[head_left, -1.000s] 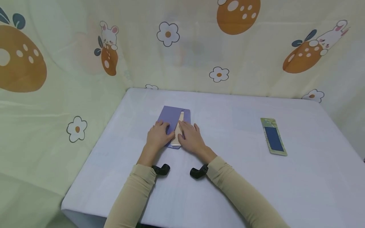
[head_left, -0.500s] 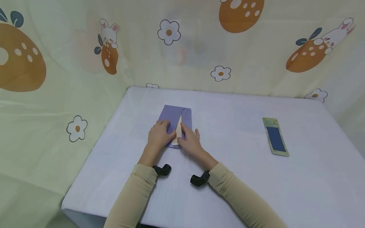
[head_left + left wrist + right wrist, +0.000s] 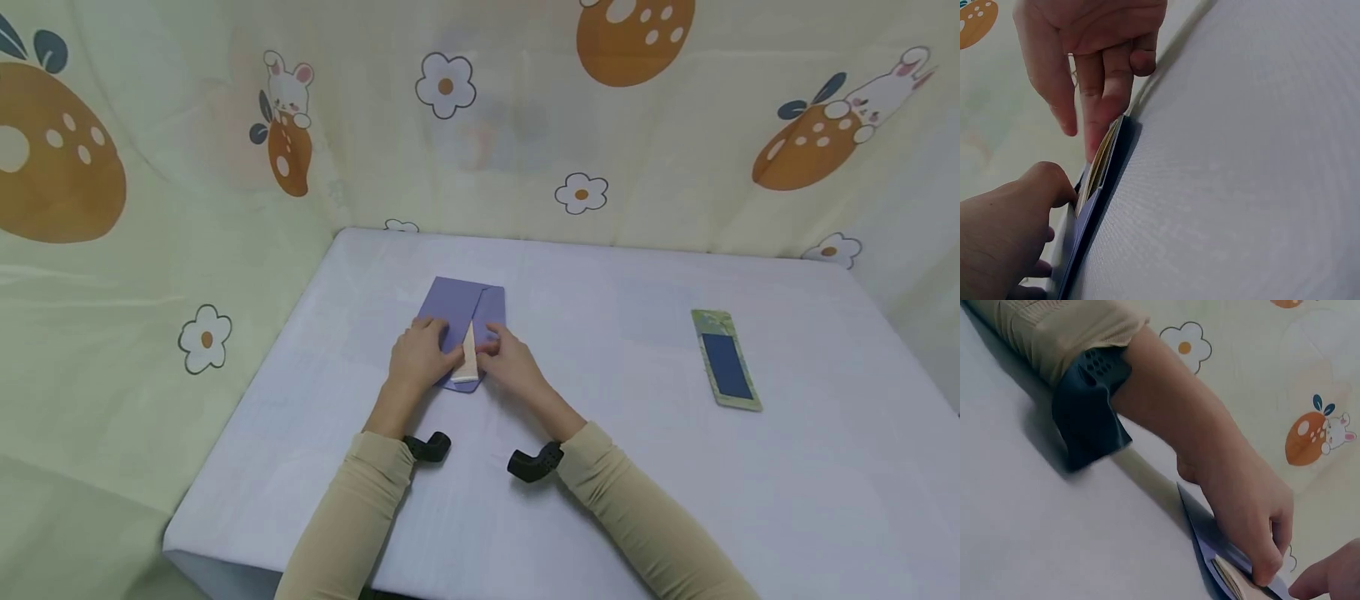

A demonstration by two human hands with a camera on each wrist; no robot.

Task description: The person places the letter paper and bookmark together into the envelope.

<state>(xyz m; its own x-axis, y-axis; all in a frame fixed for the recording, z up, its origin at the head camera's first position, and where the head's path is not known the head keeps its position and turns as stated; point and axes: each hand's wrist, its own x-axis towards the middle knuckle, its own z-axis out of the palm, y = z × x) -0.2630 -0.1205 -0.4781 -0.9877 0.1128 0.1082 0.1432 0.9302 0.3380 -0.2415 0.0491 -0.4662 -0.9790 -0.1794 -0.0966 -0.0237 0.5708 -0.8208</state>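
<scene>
A purple notebook [image 3: 457, 296] lies on the white table, its flap at the right side partly over the pages. A narrow wedge of cream pages [image 3: 467, 362] shows between the two purple parts, widest at the near end. My left hand [image 3: 417, 357] holds the left part of the notebook, thumb tip near the cover's edge and fingers curved toward the far left. In the left wrist view the layered pages [image 3: 1102, 164] show edge-on. My right hand [image 3: 512, 360] is over the flap side, with extended fingers [image 3: 1110, 94] reaching down to the notebook and the thumb held apart.
Far to the right on the table lies a green card-backed pack [image 3: 712, 323] with a dark blue panel. Each wrist carries a black camera mount, the left one [image 3: 429, 447] and the right one [image 3: 536, 463]. A printed curtain [image 3: 495, 142] hangs behind the table.
The pages' visible wedge has become shorter as the flap covers more of them. My right hand has drawn slightly to the right; my left hand stays in nearly the same place.
</scene>
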